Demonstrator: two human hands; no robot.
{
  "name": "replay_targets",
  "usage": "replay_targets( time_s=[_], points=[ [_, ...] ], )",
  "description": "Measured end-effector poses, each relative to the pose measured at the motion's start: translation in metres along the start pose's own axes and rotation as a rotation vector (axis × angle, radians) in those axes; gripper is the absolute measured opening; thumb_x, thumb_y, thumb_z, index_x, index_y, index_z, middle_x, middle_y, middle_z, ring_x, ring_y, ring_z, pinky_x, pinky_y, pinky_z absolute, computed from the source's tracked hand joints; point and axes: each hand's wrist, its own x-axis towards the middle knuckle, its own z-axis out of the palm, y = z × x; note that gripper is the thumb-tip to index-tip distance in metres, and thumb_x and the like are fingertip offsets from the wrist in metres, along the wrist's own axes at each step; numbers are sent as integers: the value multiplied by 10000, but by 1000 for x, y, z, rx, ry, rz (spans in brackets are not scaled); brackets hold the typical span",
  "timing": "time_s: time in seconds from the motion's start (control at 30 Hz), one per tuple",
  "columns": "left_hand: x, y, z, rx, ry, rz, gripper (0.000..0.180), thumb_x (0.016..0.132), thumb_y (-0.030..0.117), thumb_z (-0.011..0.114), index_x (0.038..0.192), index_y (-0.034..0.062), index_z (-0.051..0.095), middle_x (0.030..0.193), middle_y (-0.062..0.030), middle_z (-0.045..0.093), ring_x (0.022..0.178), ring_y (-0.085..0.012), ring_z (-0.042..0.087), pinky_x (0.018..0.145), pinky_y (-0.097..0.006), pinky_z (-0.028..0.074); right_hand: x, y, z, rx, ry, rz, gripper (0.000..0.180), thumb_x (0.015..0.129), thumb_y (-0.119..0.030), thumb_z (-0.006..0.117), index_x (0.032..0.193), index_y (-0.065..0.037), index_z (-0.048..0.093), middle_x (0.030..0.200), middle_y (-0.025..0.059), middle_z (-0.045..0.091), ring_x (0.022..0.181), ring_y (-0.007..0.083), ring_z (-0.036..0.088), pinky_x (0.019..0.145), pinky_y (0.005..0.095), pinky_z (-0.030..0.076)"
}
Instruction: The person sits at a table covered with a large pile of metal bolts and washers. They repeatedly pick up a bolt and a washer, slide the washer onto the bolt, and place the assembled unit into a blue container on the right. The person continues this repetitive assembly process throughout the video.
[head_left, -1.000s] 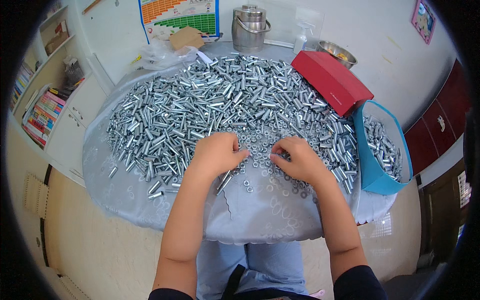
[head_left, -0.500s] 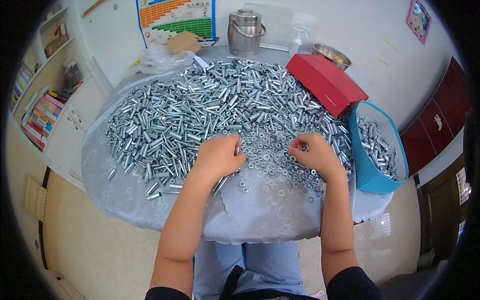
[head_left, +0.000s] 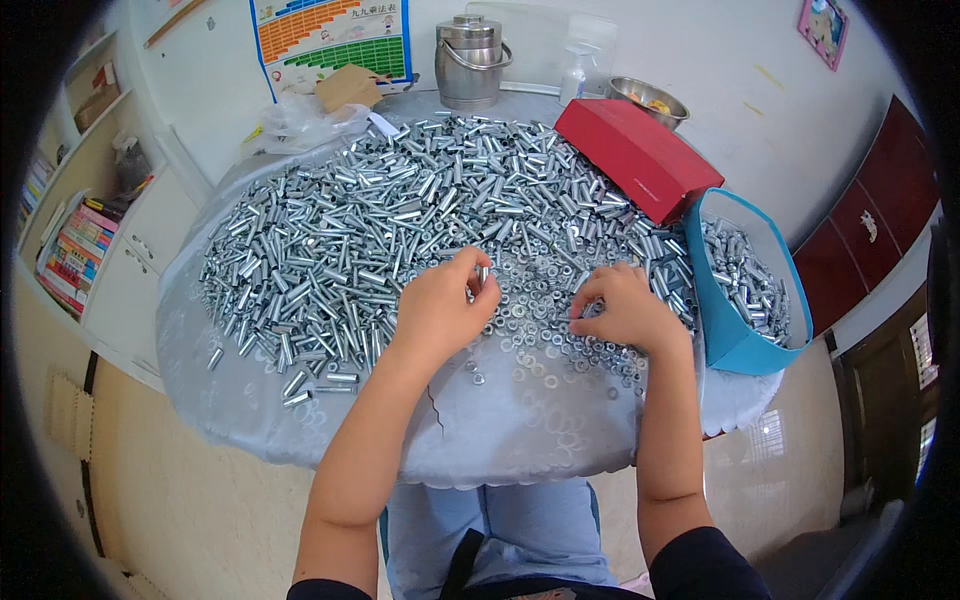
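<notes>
Metal sleeves (head_left: 400, 230), short and silver, lie in a broad heap across the round table (head_left: 300, 410), which carries a pale grey cloth. At far left, off the table, shelves with books (head_left: 75, 255) stand against the wall. Left hand (head_left: 440, 310) is raised just above the near edge of the heap, fingers curled, thumb and fingertips closed on one upright sleeve (head_left: 483, 274). Between the two hands a scatter of small washers and nuts (head_left: 530, 320) lies flat on the cloth. Right hand (head_left: 625, 310) rests palm-down on this scatter, fingers bent and drawn together at the tips; whether it grips a piece cannot be told. Behind it, a red box (head_left: 635, 155) sits at the heap's far right edge. Just beside the right hand, at the table's right rim, a blue bin (head_left: 735, 345) holds more sleeves. At the back stand a steel pail (head_left: 470, 62) and a steel bowl (head_left: 645, 98)
</notes>
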Motion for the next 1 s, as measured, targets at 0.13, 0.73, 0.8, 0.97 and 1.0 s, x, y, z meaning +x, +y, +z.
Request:
replay_targets(
  time_s=[0.13,0.73,0.8,0.97,1.0],
  points=[
    [1,3,6,-144,43,8,253,797,213,576,1004,80,518,686,-40,618,580,-208,589,538,-330,440,4,-5,9,17,-40,-58,151,627,-243,702,703,-122,653,833,52,576,940,257,470,887,380,311],
    [5,3,22,-1095,-96,-371,218,848,117,551,1024,-3,503,898,-88,628,735,-112,579,637,-237,467,10,-43,4,1559,-278,-60,158,867,-149,492,937,-8,505,772,97,581,695,205,603,665,326,505],
    [5,1,20,-1103,-24,-349,220,849,117,544,1029,-2,504,915,-92,626,751,-117,578,649,-238,467,16,-45,13,1490,-365,94,179,883,-173,481,960,-13,501,788,78,584,692,159,594,636,304,512],
    [8,-4,16,-1038,35,-262,220,856,153,535,1035,25,522,944,-83,615,818,-123,575,714,-258,464,24,-50,38,1405,-273,243,164,900,-159,467,951,-18,532,800,53,561,703,120,528,626,240,441],
    [8,-4,16,-1040,29,-274,219,856,153,535,1035,26,522,946,-81,615,819,-121,574,716,-256,463,25,-49,39,1440,-251,248,164,901,-155,461,949,-17,534,800,51,561,698,119,525,627,239,440]
  ],
)
